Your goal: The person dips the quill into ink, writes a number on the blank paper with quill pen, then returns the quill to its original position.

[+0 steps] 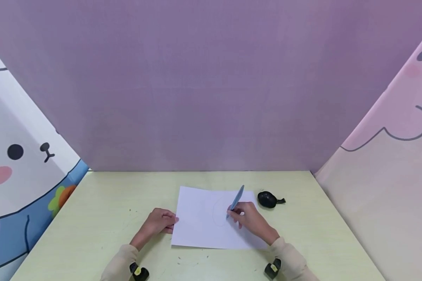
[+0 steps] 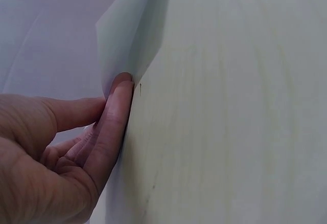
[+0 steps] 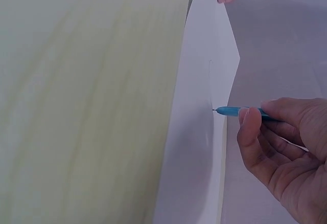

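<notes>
A white sheet of paper point(image 1: 193, 218) lies on the table, with a faint curved line drawn on its right half. My right hand point(image 1: 251, 219) grips a blue pen point(image 1: 237, 197) between thumb and fingers over that half. In the right wrist view the tip of the pen point(image 3: 227, 111) meets the sheet at the end of the thin line. At the sheet's left edge, my left hand point(image 1: 158, 221) pinches the paper. The left wrist view shows that edge of the paper point(image 2: 118, 40) lifted off the table, between thumb and fingertips.
A small black round object with a short tab point(image 1: 267, 199) sits just right of the paper's upper right corner. Dark specks dot the pale wooden table point(image 1: 102, 210). A purple panel point(image 1: 204, 89) stands behind the table, with cartoon-printed panels on both sides.
</notes>
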Demonstrator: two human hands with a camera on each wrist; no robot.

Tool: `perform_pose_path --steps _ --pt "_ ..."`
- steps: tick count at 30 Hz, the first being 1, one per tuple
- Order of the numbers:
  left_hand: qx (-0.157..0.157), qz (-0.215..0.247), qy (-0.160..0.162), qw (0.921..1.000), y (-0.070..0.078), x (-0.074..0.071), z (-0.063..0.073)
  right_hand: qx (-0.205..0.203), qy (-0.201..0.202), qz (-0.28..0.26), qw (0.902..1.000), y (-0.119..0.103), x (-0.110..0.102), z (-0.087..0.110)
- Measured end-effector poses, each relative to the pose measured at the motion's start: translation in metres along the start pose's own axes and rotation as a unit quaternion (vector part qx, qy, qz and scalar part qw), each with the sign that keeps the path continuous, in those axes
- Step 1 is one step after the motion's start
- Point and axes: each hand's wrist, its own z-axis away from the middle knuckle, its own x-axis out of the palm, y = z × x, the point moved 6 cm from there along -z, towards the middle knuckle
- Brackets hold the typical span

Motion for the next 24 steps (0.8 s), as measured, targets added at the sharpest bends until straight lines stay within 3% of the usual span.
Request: perform_pose_path --steps 24 --pt "-0.003 0.006 -0.01 0.9999 0.0016 0.0013 0.0005 -0.016 0.024 0.003 0.9996 0.0012 -0.0018 -0.007"
